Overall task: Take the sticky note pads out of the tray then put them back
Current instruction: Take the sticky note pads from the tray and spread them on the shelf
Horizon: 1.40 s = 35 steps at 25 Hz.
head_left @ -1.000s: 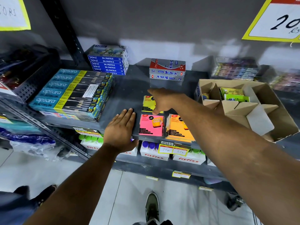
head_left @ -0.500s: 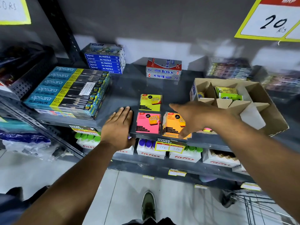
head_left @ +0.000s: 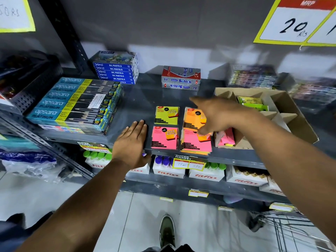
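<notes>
Laying sticky note pads out on the grey metal shelf, beside the divided brown cardboard tray.

Right hand over the shrink-wrapped orange pad and the pink pad stacked below its fingers; fingers loosely curled, grip or release impossible to tell through blur. Left hand flat, fingers spread, holding nothing, with the yellow-green pad and second pink pad just right of its fingertips. Best set flat, edges square to neighbours. Roughly square packs, no clear long axis, faces up, print upright toward the wearer. More pads remaining in the tray right of the fingers.
</notes>
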Each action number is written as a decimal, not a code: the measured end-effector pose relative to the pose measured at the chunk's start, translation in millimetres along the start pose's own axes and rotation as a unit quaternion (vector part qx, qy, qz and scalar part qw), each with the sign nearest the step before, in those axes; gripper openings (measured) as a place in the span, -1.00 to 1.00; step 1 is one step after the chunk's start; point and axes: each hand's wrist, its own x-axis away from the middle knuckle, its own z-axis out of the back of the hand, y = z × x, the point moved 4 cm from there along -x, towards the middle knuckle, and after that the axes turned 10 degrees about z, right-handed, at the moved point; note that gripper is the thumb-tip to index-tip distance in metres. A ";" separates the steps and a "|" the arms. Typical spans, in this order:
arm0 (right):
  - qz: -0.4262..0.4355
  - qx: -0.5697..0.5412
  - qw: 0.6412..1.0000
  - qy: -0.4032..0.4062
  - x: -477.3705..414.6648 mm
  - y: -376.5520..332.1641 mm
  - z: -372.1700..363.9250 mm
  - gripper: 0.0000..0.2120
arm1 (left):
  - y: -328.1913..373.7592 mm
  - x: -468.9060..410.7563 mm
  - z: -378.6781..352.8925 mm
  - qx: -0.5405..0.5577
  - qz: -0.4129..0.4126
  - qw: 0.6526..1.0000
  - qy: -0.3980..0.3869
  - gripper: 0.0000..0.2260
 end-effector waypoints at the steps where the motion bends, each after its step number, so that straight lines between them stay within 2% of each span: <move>1: -0.005 0.012 1.000 0.018 -9.4 5.7 6.4 0.01 | -0.3 0.0 -0.2 0.004 0.001 1.000 0.000 -0.12; 3: -0.014 0.025 0.999 0.034 -30.1 16.9 10.4 0.01 | -1.1 -0.2 -0.9 0.005 0.002 1.000 -0.004 -0.09; 5: -0.024 0.033 0.999 0.012 -47.5 24.9 3.6 -0.04 | -2.1 -0.7 -2.2 0.005 0.004 1.000 -0.013 -0.07; 10: -0.014 0.059 0.998 -0.021 -68.9 32.7 -22.5 -0.41 | -2.8 -2.8 -3.3 0.012 0.005 1.000 -0.011 -0.09; 12: -0.006 0.082 0.996 -0.018 -72.6 33.6 -30.2 -0.49 | -2.8 -3.2 -3.0 0.018 0.004 1.000 -0.006 -0.10; 16: -0.001 0.064 0.997 -0.033 -73.9 35.3 -31.8 -0.37 | -3.3 -2.7 -2.6 0.019 0.004 1.000 -0.005 -0.10; 20: 0.020 -0.046 0.998 0.031 -44.8 21.2 -1.4 -0.13 | -2.3 -2.8 -2.3 0.005 0.000 1.000 -0.008 -0.09; 24: 0.064 0.020 0.996 -0.065 -0.3 -10.7 -22.8 0.01 | -0.9 -2.6 -1.2 -0.004 -0.003 1.000 -0.006 -0.10; 26: 0.068 0.045 0.994 -0.075 7.5 -16.8 -38.5 0.02 | -0.4 -1.5 -0.7 -0.003 0.002 1.000 -0.002 -0.10; 28: 0.073 0.050 0.995 -0.041 5.9 -16.3 -44.4 -0.02 | 0.2 -0.4 -1.0 -0.008 0.004 1.000 -0.002 -0.09; 33: 0.066 0.015 0.998 -0.012 1.3 -11.5 -38.9 0.03 | 0.3 -0.7 -0.7 -0.010 0.008 1.000 -0.004 -0.08; 35: 0.076 -0.002 0.997 0.032 -5.7 -19.9 -25.8 0.03 | -0.1 -0.6 -1.2 -0.003 0.005 1.000 -0.009 -0.09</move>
